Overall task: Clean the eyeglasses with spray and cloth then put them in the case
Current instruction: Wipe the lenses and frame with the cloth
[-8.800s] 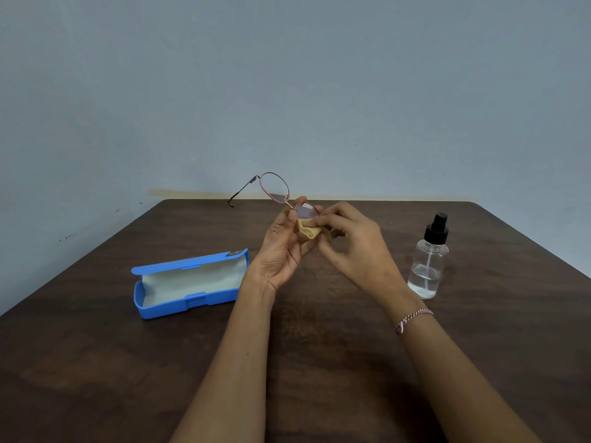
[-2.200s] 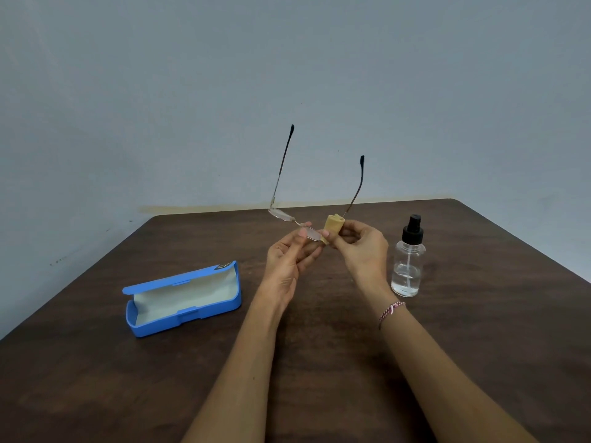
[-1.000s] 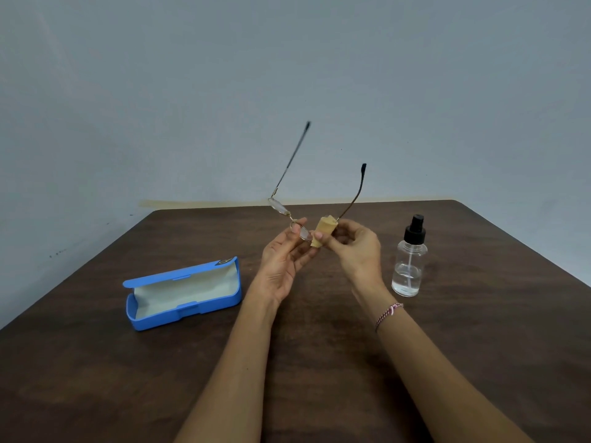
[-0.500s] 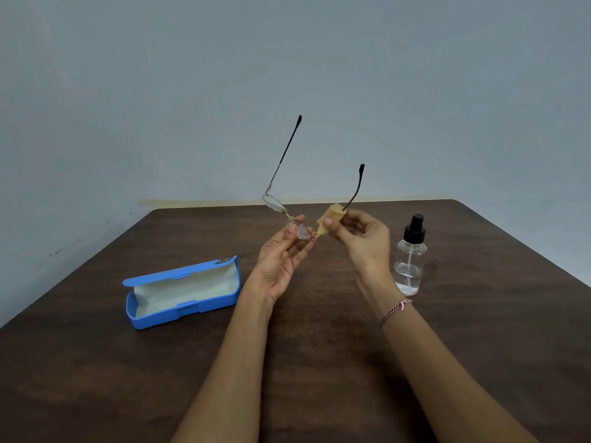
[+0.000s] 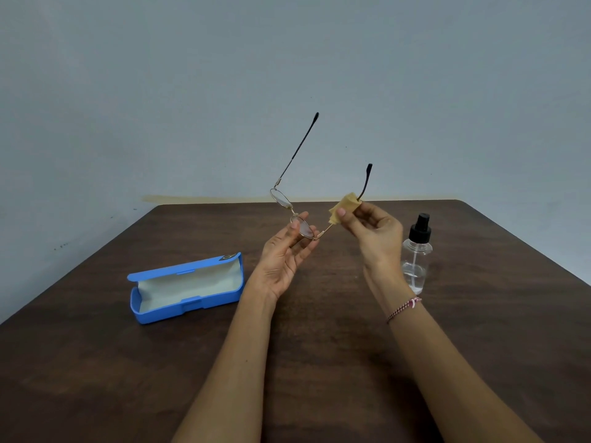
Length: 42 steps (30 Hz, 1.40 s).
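Dark brown wood grain is covering the bench [image 5: 96,378], which is running back to a pale grey-blue wall [image 5: 160,91]. At the left, a blue eyeglass case [image 5: 192,306] is lying open on the bench, its pale lining showing. Right of it, the left hand [image 5: 284,257] is pinching the eyeglasses [image 5: 281,198] by the nearer lens, holding them above the bench with both temple arms pointing up. The right hand [image 5: 374,238] is squeezing a folded yellow cloth [image 5: 343,207] around one temple arm, fingers curled on it. A braided bracelet [image 5: 404,306] is circling that wrist. Farthest right, a clear spray bottle [image 5: 417,257] with a black nozzle is standing upright, holding some clear liquid.
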Available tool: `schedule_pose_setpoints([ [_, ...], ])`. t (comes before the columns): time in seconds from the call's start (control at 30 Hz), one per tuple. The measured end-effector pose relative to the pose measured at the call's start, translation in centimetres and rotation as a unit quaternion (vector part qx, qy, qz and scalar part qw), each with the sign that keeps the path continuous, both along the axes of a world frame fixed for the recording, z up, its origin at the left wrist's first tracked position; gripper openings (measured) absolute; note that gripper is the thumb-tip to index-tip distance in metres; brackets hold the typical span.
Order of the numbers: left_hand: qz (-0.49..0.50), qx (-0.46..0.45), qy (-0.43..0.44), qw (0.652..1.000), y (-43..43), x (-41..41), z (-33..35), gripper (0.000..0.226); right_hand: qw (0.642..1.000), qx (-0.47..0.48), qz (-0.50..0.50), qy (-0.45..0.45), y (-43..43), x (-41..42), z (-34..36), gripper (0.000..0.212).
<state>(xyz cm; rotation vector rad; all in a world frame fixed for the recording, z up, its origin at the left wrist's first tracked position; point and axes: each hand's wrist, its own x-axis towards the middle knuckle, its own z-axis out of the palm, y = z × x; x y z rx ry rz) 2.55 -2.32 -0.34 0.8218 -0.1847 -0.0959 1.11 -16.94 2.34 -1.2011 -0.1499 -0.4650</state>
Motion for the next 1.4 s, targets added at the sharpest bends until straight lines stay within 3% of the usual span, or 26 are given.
schedule_pose_setpoints([
  [0.2, 0.002, 0.003, -0.004, 1.000, 0.1, -0.1, 0.1, 0.037, 0.996, -0.076, 0.021, 0.031, 1.0, -0.2, -0.7, 0.019],
  [0.33, 0.016, -0.011, 0.008, 1.000, 0.0, 0.0, 0.1, 0.030, 1.000, -0.014, -0.007, -0.011, 0.1, -0.5, 0.8, 0.021],
  [0.5, 0.008, 0.004, 0.024, 1.000, 0.5, 0.0, 0.1, 0.029, 0.982, -0.110, -0.118, -0.096, -0.7, -0.8, 1.7, 0.032],
  [0.63, 0.000, 0.019, 0.025, 0.999, 0.6, -0.1, 0.2, 0.027, 0.968, -0.117, -0.161, -0.150, -0.5, -1.1, 1.9, 0.027],
  [0.8, 0.003, 0.008, 0.000, 1.000, 0.7, -0.1, 0.2, 0.038, 0.986, -0.069, -0.132, -0.072, -0.4, -0.2, 1.0, 0.033],
  [0.97, 0.005, 0.010, -0.009, 1.000, 0.7, 0.0, 0.2, 0.041, 0.994, -0.082, -0.066, -0.026, 0.6, -0.1, 0.0, 0.026],
  [1.13, -0.005, 0.043, -0.010, 0.999, 0.6, -0.1, 0.1, 0.037, 0.990, -0.003, -0.121, -0.069, -0.5, -0.8, 1.8, 0.029],
  [1.3, -0.003, 0.068, -0.004, 0.998, 0.7, 0.1, -0.1, 0.032, 0.969, -0.075, -0.168, -0.168, -0.4, -1.4, 2.2, 0.023],
  [1.4, 0.008, 0.067, -0.002, 0.998, 0.8, 0.2, -0.1, 0.022, 0.978, -0.054, -0.156, -0.130, -0.4, -1.0, 1.8, 0.024],
])
